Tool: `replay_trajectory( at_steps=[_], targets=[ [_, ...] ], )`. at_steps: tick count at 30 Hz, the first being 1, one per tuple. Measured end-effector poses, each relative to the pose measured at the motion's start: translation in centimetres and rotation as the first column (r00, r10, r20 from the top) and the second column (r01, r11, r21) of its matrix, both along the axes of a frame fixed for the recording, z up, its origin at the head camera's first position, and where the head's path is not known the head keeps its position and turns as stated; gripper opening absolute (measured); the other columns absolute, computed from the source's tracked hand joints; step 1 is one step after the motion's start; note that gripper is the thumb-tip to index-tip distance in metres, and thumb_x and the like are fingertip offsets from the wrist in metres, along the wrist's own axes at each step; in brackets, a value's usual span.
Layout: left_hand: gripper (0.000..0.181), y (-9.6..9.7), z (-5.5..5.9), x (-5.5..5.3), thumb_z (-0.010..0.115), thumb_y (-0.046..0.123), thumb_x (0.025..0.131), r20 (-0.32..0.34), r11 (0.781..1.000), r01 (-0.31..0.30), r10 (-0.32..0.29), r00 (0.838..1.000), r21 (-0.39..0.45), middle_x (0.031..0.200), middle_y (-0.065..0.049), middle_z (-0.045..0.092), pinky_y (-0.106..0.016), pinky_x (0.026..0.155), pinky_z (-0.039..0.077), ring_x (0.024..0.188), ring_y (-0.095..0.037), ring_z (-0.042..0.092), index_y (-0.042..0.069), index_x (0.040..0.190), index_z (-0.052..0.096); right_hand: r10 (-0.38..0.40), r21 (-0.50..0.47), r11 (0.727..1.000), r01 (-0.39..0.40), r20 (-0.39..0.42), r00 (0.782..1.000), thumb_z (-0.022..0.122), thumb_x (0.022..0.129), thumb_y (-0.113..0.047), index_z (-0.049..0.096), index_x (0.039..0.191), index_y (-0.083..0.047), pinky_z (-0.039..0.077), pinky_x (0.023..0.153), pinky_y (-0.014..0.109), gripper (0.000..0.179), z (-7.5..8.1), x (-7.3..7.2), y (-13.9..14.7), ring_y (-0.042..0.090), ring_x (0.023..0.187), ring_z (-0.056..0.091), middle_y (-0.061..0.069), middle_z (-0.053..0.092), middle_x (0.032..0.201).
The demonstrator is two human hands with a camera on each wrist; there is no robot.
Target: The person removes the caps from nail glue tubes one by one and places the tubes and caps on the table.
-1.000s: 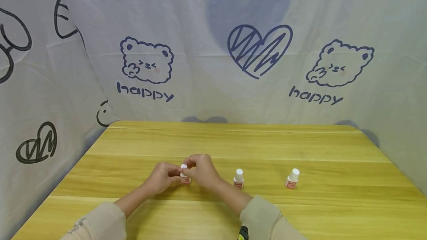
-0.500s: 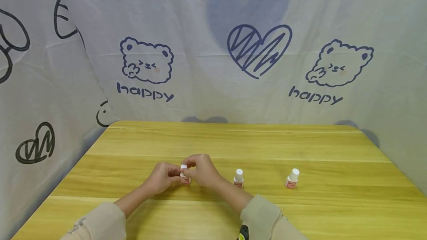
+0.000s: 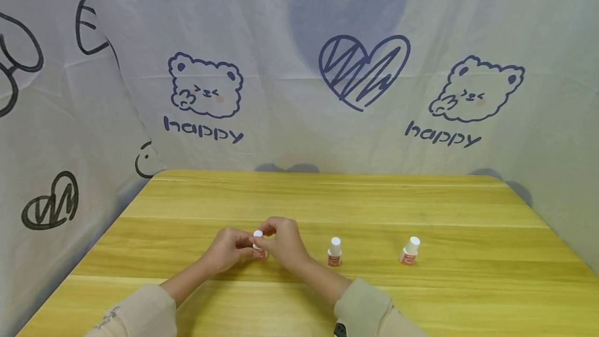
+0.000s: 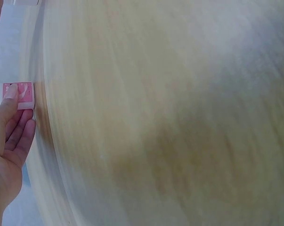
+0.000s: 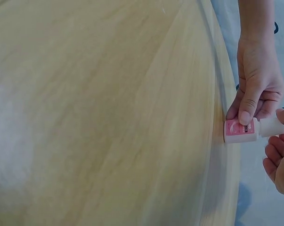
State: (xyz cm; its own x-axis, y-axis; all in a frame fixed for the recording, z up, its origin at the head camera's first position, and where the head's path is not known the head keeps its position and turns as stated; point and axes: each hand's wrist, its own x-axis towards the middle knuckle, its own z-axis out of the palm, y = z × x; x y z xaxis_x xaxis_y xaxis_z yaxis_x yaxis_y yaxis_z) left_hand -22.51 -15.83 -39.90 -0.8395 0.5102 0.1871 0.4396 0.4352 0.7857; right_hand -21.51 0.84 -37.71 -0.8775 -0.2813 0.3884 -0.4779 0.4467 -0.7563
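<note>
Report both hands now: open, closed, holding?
Left hand: holding the pink-labelled white bottle by its body.
Right hand: holding that bottle's white cap.

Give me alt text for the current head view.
A left hand holds a small bottle on a wood-grain table while the right hand pinches its white cap; two similar bottles stand to the right, before a printed white cloth.

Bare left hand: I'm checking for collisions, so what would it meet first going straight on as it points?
The small white bottle with a pink label, which it grips; just beyond, probably the bare right hand, though depth is unclear.
</note>
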Motion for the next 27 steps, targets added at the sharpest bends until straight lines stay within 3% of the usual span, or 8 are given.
replay_trajectory(
  at_steps=[9,19,27],
  targets=[
    [0.015,0.1,0.03,0.03,0.066,0.004,0.079,0.038,1.0,-0.007,0.006,0.999,0.018,0.083,-0.013,0.071,-0.017,0.066,0.054,0.074,-0.007,0.068,-0.003,0.092,0.069,-0.007,0.008,1.0,0.007,-0.017,1.0,0.073,0.075,-0.014,0.069,0.072,-0.003,0.054,0.066,0.024,0.011,0.08,-0.08,0.06,0.016,0.074,0.065,0.006,0.07,0.072],
    [0.017,-0.01,-0.15,-0.04,0.065,0.004,0.08,0.034,1.0,-0.002,0.002,0.999,0.007,0.084,-0.014,0.071,-0.018,0.067,0.054,0.074,-0.008,0.068,-0.004,0.094,0.068,0.088,0.011,0.996,-0.089,0.083,0.993,0.066,0.081,-0.008,0.07,0.081,-0.002,0.054,0.077,0.033,0.007,0.28,-0.39,0.43,0.019,0.083,0.065,0.008,0.07,0.081],
    [0.014,-0.01,-0.19,-0.06,0.067,0.006,0.079,0.013,1.0,-0.014,0.014,1.0,-0.004,0.083,-0.012,0.071,-0.016,0.066,0.053,0.074,-0.007,0.068,-0.002,0.09,0.07,0.155,0.012,0.987,-0.158,0.13,0.979,0.064,0.082,-0.005,0.07,0.087,0.0,0.054,0.076,0.033,0.009,0.39,-0.64,0.66,0.02,0.087,0.065,0.01,0.07,0.088]
  ],
)
